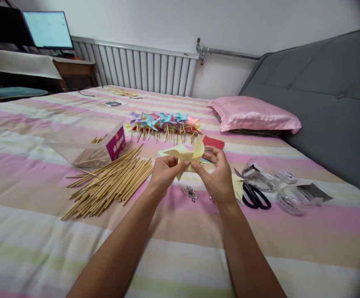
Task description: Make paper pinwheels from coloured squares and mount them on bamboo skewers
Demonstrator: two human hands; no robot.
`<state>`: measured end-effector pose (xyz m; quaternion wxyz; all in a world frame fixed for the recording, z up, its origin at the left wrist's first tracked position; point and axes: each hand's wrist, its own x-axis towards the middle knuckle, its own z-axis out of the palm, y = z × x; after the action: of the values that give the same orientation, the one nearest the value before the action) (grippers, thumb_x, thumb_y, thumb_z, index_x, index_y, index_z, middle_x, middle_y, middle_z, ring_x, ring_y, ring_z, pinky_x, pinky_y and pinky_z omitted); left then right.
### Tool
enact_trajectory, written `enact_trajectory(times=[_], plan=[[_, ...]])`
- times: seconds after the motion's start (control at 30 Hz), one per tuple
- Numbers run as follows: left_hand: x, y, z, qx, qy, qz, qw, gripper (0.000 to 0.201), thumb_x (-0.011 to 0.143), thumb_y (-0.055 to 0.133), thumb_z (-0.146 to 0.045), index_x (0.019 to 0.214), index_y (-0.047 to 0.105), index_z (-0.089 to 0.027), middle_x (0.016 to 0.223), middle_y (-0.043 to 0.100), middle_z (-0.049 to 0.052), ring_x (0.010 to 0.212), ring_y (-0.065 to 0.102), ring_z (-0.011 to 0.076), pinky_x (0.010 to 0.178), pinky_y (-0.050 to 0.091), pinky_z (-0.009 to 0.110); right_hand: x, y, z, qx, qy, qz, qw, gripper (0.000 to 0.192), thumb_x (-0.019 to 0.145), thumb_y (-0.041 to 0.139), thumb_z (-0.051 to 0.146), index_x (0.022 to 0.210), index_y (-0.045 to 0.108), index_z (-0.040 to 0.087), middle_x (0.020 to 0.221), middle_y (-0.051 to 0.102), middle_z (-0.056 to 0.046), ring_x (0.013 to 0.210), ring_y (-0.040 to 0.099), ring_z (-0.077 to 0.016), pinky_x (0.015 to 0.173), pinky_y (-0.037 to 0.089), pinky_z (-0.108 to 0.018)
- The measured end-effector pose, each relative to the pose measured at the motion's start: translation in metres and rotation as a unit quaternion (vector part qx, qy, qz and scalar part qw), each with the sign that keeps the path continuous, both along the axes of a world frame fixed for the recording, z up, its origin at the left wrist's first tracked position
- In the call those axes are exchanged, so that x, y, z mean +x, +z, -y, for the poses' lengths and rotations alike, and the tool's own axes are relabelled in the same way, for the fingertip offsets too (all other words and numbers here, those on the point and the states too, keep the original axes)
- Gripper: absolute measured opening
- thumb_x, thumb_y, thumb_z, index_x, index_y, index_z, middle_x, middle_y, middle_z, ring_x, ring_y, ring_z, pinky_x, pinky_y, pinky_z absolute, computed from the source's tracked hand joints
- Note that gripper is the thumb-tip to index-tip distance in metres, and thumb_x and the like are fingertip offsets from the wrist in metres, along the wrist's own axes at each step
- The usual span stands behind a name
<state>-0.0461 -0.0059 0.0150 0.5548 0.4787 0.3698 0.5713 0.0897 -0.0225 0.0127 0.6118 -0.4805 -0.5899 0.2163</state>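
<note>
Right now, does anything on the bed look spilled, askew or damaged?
Nothing looks damaged. The wooden sticks lie in a loose fanned heap beside the clear plastic box, some still inside it. Small metal pins lie loose on the sheet below the yellow paper held by the left hand and right hand.

Materials, surface finish
Pale yellow folded paper pinwheel (186, 156): matt. Thin light wooden sticks (111, 182): smooth. Pink satin pillow (254, 114): glossy. Striped cotton bedsheet (43, 231): matt cloth.

Small metal pieces (190, 193) too tiny to identify; scissors (256, 198) partly hidden.
</note>
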Motion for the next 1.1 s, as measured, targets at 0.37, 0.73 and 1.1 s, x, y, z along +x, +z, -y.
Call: enact_trajectory(times=[0.37, 0.73, 1.1], plan=[[-0.0011, -0.0065, -0.0035, 0.006, -0.014, -0.004, 1.000, 0.023, 0.054, 0.080, -0.030, 0.064, 0.070, -0.012, 0.058, 0.065, 0.002, 0.049, 0.051, 0.0087, 0.049, 0.035, 0.021, -0.0005, -0.0026, -0.0008, -0.069, 0.129, -0.077, 0.986, 0.021, 0.073, 0.067, 0.028, 0.090, 0.070, 0.016, 0.091, 0.072, -0.005, 0.086, 0.066, -0.0212, 0.079, 0.052, -0.034], [0.0008, -0.0074, -0.0036, 0.014, -0.010, -0.011, 1.000, 0.028, 0.053, 0.081, -0.034, 0.062, 0.068, -0.012, 0.058, 0.064, 0.002, 0.049, 0.051, 0.0094, 0.048, 0.036, 0.022, -0.0023, -0.0066, -0.0028, -0.078, 0.145, -0.118, 0.979, 0.021, 0.072, 0.069, 0.028, 0.090, 0.071, 0.017, 0.087, 0.073, -0.005, 0.087, 0.067, -0.0221, 0.082, 0.052, -0.037], [0.0029, -0.0071, -0.0023, 0.023, 0.004, -0.024, 0.999, 0.026, 0.055, 0.081, -0.032, 0.056, 0.064, -0.012, 0.052, 0.060, 0.001, 0.047, 0.051, 0.0090, 0.049, 0.041, 0.022, -0.0027, -0.0075, -0.0041, -0.092, 0.166, -0.171, 0.967, 0.019, 0.070, 0.071, 0.026, 0.087, 0.070, 0.017, 0.087, 0.073, -0.005, 0.085, 0.068, -0.0212, 0.081, 0.052, -0.036]])
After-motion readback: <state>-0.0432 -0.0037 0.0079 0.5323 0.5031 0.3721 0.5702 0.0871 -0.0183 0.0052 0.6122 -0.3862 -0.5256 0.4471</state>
